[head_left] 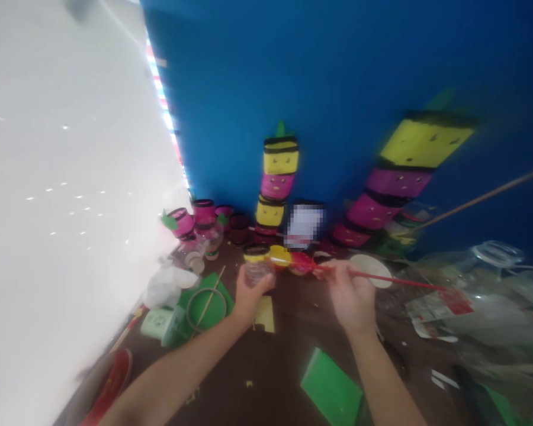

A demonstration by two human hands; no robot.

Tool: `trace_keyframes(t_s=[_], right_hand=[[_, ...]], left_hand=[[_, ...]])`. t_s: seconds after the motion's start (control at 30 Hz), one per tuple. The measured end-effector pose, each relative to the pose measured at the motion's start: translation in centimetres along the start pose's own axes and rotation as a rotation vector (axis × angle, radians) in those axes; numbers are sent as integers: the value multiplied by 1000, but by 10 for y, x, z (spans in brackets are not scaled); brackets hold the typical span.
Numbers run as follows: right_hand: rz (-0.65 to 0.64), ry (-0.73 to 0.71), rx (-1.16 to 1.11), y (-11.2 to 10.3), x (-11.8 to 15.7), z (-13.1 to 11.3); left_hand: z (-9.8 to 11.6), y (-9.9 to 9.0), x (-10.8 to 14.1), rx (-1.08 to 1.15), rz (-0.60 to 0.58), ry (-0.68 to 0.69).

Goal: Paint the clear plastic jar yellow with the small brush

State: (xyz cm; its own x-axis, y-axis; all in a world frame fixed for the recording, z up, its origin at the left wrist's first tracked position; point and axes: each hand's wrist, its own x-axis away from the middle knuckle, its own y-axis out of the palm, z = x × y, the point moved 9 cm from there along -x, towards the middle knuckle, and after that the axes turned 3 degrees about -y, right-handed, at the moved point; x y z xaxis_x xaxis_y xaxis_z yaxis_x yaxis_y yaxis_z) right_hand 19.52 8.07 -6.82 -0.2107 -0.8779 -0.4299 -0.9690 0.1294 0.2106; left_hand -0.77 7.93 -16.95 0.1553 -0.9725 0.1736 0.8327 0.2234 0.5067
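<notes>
A small clear cup point(259, 273) stands out above the dark brown desk point(288, 337), banded in yellow below a black rim; its lower part is see-through and blurred. The left hand point(249, 296) has its fingers curled around it, clamped on its sides. The right hand point(353, 296) pinches a long, thin red brush point(402, 280), fingers closed on the shaft, its paler end pointing toward the cup. Just beyond lie a yellow dish point(279, 254) and a pink dish point(301, 262).

On the desk are a green block point(331, 387), a ring point(225, 307) with a thin stick across it, a crumpled white bag point(169, 285) and, at the right, clear plastic containers point(493, 296). Against the blue wall point(337, 71) rise two painted stacks, one upright point(278, 184), one seen slanting point(384, 192), in yellow, pink and black, with little faces and green tops.
</notes>
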Motion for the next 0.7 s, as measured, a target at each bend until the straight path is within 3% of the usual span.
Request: trace_keyframes(t_s=[0.17, 0.47, 0.7], right_hand=[[-4, -26, -41, 4, 1, -7], [-89, -73, 252, 23, 15, -15], [-44, -115, 315, 11, 9, -23]], left_hand=[[3, -1, 3, -44, 29, 0], [8, 0, 5, -96, 59, 13], [7, 0, 6, -79, 54, -2]])
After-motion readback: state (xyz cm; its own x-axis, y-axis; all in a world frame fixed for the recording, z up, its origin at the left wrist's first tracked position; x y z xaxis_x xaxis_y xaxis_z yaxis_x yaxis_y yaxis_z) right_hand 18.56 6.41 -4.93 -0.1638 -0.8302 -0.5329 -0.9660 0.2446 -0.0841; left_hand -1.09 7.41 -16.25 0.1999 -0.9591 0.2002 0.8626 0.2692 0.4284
